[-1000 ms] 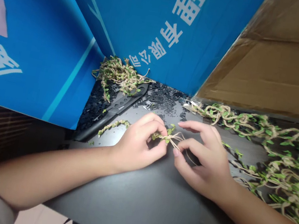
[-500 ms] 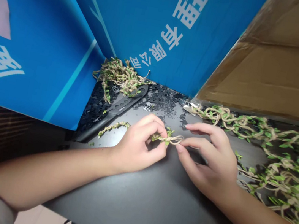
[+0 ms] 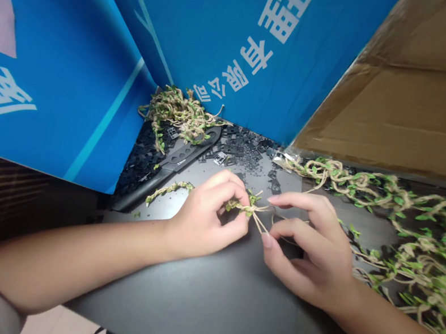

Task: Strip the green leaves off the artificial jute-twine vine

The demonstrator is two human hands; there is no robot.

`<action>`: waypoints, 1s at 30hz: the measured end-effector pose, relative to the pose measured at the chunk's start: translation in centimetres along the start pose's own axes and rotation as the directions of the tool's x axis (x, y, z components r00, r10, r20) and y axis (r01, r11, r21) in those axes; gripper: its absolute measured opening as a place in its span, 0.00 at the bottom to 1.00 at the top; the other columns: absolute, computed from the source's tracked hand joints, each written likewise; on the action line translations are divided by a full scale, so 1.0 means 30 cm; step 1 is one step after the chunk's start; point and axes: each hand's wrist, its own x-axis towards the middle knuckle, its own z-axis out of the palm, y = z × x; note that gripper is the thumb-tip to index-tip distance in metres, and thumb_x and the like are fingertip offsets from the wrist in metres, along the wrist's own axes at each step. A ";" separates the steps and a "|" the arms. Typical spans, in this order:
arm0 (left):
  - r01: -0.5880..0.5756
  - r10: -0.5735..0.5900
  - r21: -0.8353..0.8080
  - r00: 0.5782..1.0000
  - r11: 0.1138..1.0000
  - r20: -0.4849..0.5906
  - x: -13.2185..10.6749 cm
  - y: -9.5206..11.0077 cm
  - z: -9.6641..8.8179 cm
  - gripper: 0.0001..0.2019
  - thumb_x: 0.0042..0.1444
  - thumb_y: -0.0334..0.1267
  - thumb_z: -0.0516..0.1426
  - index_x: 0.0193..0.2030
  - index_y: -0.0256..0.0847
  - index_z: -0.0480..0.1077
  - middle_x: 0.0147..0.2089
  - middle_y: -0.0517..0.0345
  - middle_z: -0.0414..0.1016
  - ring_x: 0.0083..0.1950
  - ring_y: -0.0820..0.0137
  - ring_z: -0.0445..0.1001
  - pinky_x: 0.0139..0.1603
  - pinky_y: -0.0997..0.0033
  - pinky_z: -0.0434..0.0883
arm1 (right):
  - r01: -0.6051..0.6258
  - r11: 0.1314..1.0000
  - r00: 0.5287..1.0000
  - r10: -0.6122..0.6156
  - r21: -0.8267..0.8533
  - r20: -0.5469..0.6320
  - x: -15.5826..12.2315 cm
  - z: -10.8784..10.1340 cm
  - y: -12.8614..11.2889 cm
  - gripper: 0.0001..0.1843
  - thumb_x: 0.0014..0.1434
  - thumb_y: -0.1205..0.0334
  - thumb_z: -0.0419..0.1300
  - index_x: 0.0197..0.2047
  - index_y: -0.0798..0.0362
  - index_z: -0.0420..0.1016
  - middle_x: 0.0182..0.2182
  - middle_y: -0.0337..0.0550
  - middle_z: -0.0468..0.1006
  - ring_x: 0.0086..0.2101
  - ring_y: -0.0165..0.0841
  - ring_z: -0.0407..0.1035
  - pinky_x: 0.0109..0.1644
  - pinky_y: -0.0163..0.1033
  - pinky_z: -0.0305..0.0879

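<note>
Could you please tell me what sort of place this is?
Likely a makeshift handwork corner, though whether at home or in a workshop I cannot tell. Leafy twine lies in heaps by a grey work surface, with a blue printed panel and brown cardboard standing behind.

Blue panel [image 3: 338, 26], brown cardboard [image 3: 424, 104], grey tabletop [image 3: 199, 301]

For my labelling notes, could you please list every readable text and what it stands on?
"理有限公司": white, on the rear blue panel.
Left blue panel: large white lettering, partly out of view; I cannot read it surely.
Black tool: small pale lettering, too blurred to read.
Small pale piece: marks too small to read.
</note>
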 end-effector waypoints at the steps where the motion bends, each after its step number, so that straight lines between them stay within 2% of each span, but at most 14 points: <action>1: -0.001 0.001 0.000 1.000 1.000 0.002 0.000 0.000 0.000 0.05 0.56 0.25 0.59 0.38 0.37 0.71 0.41 0.55 0.71 0.35 0.75 0.68 0.29 0.77 0.64 | 0.003 1.000 1.000 -0.003 -0.002 -0.009 0.000 -0.003 -0.002 0.05 0.60 0.70 0.64 0.35 0.51 0.73 0.50 0.50 0.74 0.49 0.39 0.71 0.52 0.47 0.67; 5: -0.002 0.002 0.011 1.000 1.000 -0.002 0.001 -0.001 0.000 0.06 0.56 0.25 0.59 0.38 0.38 0.71 0.40 0.55 0.71 0.37 0.74 0.69 0.30 0.76 0.65 | -0.015 1.000 1.000 0.015 0.025 -0.017 0.001 -0.006 -0.005 0.06 0.60 0.70 0.64 0.39 0.52 0.74 0.49 0.50 0.73 0.48 0.38 0.71 0.51 0.46 0.67; 9: 0.008 -0.008 0.015 1.000 1.000 -0.008 0.004 -0.002 -0.002 0.06 0.56 0.26 0.59 0.38 0.38 0.71 0.41 0.55 0.71 0.39 0.72 0.71 0.31 0.75 0.67 | -0.020 0.985 0.999 0.014 0.172 0.033 0.009 -0.011 -0.010 0.05 0.60 0.71 0.61 0.34 0.53 0.70 0.40 0.46 0.73 0.40 0.34 0.69 0.44 0.44 0.66; 12: 0.019 -0.018 0.020 0.999 1.000 -0.026 0.006 -0.006 -0.002 0.05 0.55 0.25 0.60 0.37 0.38 0.71 0.40 0.55 0.71 0.40 0.72 0.71 0.34 0.74 0.68 | 0.008 0.983 0.999 -0.018 0.185 0.051 0.010 -0.023 -0.011 0.10 0.62 0.72 0.58 0.30 0.53 0.68 0.34 0.43 0.72 0.36 0.33 0.66 0.42 0.45 0.64; 15: 0.038 -0.036 0.034 0.998 0.999 -0.050 0.007 -0.012 -0.001 0.05 0.55 0.25 0.60 0.37 0.37 0.71 0.40 0.55 0.72 0.40 0.71 0.72 0.35 0.72 0.69 | 0.021 0.989 1.000 -0.020 0.149 -0.013 -0.003 -0.035 -0.002 0.16 0.66 0.67 0.54 0.25 0.53 0.64 0.32 0.43 0.70 0.34 0.34 0.64 0.42 0.47 0.63; 17: 0.043 -0.040 0.037 0.998 0.998 -0.057 0.008 -0.013 0.000 0.05 0.54 0.25 0.60 0.37 0.37 0.71 0.40 0.55 0.72 0.39 0.71 0.72 0.34 0.73 0.68 | -0.014 0.994 0.994 0.026 0.111 -0.105 -0.012 -0.036 0.006 0.18 0.69 0.63 0.51 0.25 0.52 0.62 0.32 0.44 0.70 0.35 0.35 0.65 0.44 0.50 0.62; 20: 0.019 -0.018 0.038 0.999 0.999 -0.041 0.005 -0.010 0.000 0.05 0.55 0.26 0.60 0.37 0.38 0.71 0.40 0.55 0.72 0.40 0.71 0.71 0.34 0.73 0.68 | -0.091 0.996 0.972 0.087 -0.011 -0.219 -0.014 -0.023 0.017 0.09 0.67 0.59 0.56 0.34 0.51 0.69 0.39 0.48 0.75 0.42 0.41 0.70 0.49 0.53 0.62; 21: 0.009 -0.008 0.037 1.000 0.999 -0.030 0.004 -0.008 0.000 0.05 0.55 0.26 0.60 0.38 0.38 0.71 0.41 0.55 0.71 0.40 0.71 0.71 0.34 0.73 0.68 | -0.103 0.994 0.973 0.091 -0.044 -0.211 -0.012 -0.016 0.019 0.06 0.65 0.58 0.59 0.39 0.51 0.71 0.43 0.50 0.77 0.45 0.42 0.71 0.51 0.53 0.63; 24: -0.012 0.012 0.032 1.000 0.999 0.003 -0.003 -0.006 0.001 0.05 0.57 0.27 0.59 0.39 0.38 0.71 0.41 0.55 0.71 0.40 0.71 0.71 0.34 0.73 0.68 | -0.086 0.992 0.995 0.080 -0.088 -0.066 -0.006 0.005 0.022 0.16 0.63 0.55 0.65 0.50 0.51 0.70 0.47 0.50 0.79 0.49 0.43 0.73 0.58 0.54 0.63; 27: -0.017 0.016 0.041 0.999 0.999 0.039 -0.010 -0.010 0.001 0.05 0.58 0.28 0.58 0.40 0.39 0.70 0.41 0.55 0.72 0.40 0.71 0.71 0.36 0.72 0.68 | -0.056 0.991 0.995 0.065 -0.121 0.071 -0.008 0.020 0.022 0.18 0.63 0.52 0.66 0.52 0.50 0.70 0.46 0.46 0.82 0.46 0.40 0.76 0.63 0.55 0.61; 30: -0.010 0.004 0.071 0.997 0.997 0.078 -0.014 -0.013 0.000 0.05 0.58 0.29 0.58 0.41 0.40 0.70 0.38 0.57 0.72 0.36 0.72 0.70 0.36 0.71 0.67 | -0.075 0.991 0.992 0.086 -0.113 0.092 -0.013 0.032 0.026 0.15 0.65 0.53 0.65 0.50 0.49 0.71 0.43 0.43 0.83 0.42 0.38 0.77 0.64 0.55 0.61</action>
